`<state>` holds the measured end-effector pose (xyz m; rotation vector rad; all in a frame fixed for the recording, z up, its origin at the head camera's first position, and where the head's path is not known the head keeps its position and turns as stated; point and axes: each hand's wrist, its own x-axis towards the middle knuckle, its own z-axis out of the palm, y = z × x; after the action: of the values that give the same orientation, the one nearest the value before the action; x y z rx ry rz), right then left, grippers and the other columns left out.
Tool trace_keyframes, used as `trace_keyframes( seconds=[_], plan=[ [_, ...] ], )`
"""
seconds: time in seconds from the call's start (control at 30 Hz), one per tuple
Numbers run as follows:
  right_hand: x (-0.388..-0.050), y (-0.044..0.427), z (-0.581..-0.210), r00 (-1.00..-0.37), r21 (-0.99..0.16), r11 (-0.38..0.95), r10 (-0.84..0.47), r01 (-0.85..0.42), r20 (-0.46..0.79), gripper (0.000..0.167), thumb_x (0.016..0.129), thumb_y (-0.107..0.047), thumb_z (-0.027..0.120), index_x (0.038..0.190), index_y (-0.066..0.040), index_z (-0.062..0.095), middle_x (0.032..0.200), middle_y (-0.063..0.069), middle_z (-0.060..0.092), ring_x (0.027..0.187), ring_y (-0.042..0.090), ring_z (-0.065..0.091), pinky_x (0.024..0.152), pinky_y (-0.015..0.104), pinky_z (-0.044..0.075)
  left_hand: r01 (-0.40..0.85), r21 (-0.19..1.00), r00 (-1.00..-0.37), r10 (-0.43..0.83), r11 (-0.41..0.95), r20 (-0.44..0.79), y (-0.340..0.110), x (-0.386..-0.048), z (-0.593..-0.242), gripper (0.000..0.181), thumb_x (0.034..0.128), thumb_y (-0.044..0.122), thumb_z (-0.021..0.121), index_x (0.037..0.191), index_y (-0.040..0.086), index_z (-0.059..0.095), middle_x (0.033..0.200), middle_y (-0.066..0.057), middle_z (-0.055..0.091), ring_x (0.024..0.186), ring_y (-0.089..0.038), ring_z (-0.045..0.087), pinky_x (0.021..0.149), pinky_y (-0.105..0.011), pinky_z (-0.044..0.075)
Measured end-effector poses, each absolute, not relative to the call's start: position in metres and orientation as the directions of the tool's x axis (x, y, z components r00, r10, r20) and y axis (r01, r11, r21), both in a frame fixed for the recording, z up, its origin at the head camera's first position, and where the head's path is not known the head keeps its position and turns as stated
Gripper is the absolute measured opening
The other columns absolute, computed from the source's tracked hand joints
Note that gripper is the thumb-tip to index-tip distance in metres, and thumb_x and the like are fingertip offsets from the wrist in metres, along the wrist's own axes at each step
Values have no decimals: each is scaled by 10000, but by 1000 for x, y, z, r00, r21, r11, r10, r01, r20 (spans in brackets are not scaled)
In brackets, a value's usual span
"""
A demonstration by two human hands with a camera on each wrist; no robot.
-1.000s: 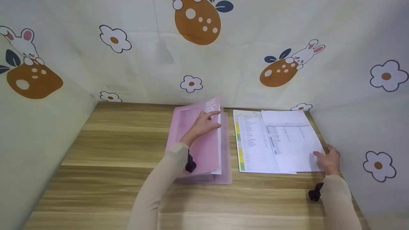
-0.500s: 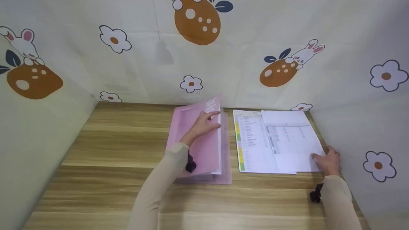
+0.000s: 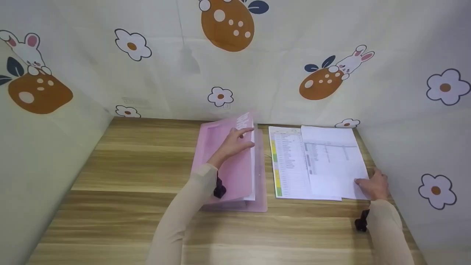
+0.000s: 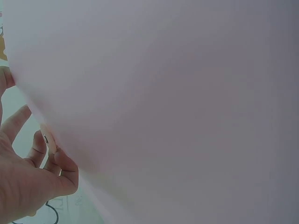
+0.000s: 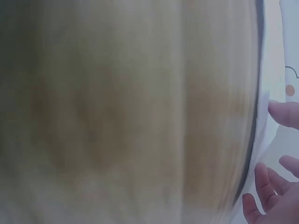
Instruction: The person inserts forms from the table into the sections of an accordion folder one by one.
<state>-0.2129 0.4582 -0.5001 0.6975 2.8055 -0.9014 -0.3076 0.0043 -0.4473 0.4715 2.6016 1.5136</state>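
In the head view, a pink folder lies with its cover lifted over white sheets. My left hand holds the cover's right edge; in the left wrist view, the same hand has its fingers and thumb at that edge, some of them bent. To the right, a loose printed sheet overlaps a sheet with a coloured margin. My right hand rests its thumb on the loose sheet's lower right, the other fingers off beyond the edge. The right wrist view shows that hand beside the white paper.
The wooden table carries the folder and papers near its back edge. A patterned cloth hangs behind and on both sides, with its right part close to my right hand. Black wrist cameras are strapped at both sleeves.
The loose printed sheet has slid left and straightened over the sheet beneath. My right hand has moved slightly left with it. My left hand and the folder have stayed in place.
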Motion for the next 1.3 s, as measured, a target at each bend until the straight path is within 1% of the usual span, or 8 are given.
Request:
trace_keyframes(
  seconds=[0.1,0.2,0.5,0.6,0.8,1.03,1.17,1.3],
  plan=[
    [-213,457,-497,-891,-539,709,373,454,-260,883,775,-238,622,1343,118,48,1270,411,123,1153,532,161,902,575,187,225,866,-946,312,446,86,5,-308,-448,513,747,197,674,1237,161,528,952,-98,390,857,-192,374,665,-283,313],
    [-214,457,-496,-882,-537,700,376,471,-285,905,767,-235,637,1348,108,34,1278,410,110,1160,533,146,912,568,178,221,866,-947,310,448,81,5,-308,-448,513,747,200,675,1237,166,528,952,-93,390,851,-183,373,664,-278,316],
    [-216,457,-493,-870,-597,634,332,492,-364,948,748,-159,648,1328,133,-42,1302,410,16,1195,516,72,948,547,129,195,862,-951,305,469,49,5,-307,-448,526,746,256,670,1246,196,518,977,-93,391,843,-187,388,666,-283,328],
    [-217,456,-492,-865,-586,638,334,500,-375,944,746,-162,644,1327,136,-38,1303,410,25,1194,518,75,947,548,129,198,860,-950,308,470,50,5,-308,-449,525,751,259,671,1248,199,516,977,-90,391,847,-184,388,670,-281,329],
    [-217,455,-491,-848,-530,664,378,528,-372,924,745,-199,650,1325,149,19,1273,419,92,1161,541,117,925,564,164,216,860,-947,312,463,70,4,-307,-448,516,755,244,673,1245,189,519,968,-95,393,842,-186,388,671,-286,331],
    [-217,456,-487,-876,-606,634,306,480,-374,940,725,-140,655,1298,189,-14,1279,428,78,1178,524,114,948,531,159,222,853,-946,315,472,72,5,-307,-448,515,747,243,667,1238,182,526,956,-97,386,838,-193,382,661,-284,318],
    [-217,455,-487,-872,-604,630,309,487,-381,943,724,-146,659,1299,188,-9,1278,426,83,1177,524,119,948,530,161,225,851,-948,310,474,78,5,-308,-448,515,743,234,671,1234,174,530,944,-96,384,822,-193,381,657,-282,311],
    [-217,454,-489,-870,-591,641,316,490,-379,906,732,-147,645,1297,194,24,1270,427,112,1166,525,150,937,535,183,217,853,-949,306,474,72,5,-307,-447,515,741,234,673,1233,175,532,942,-91,382,818,-190,377,653,-281,311]
  ],
)
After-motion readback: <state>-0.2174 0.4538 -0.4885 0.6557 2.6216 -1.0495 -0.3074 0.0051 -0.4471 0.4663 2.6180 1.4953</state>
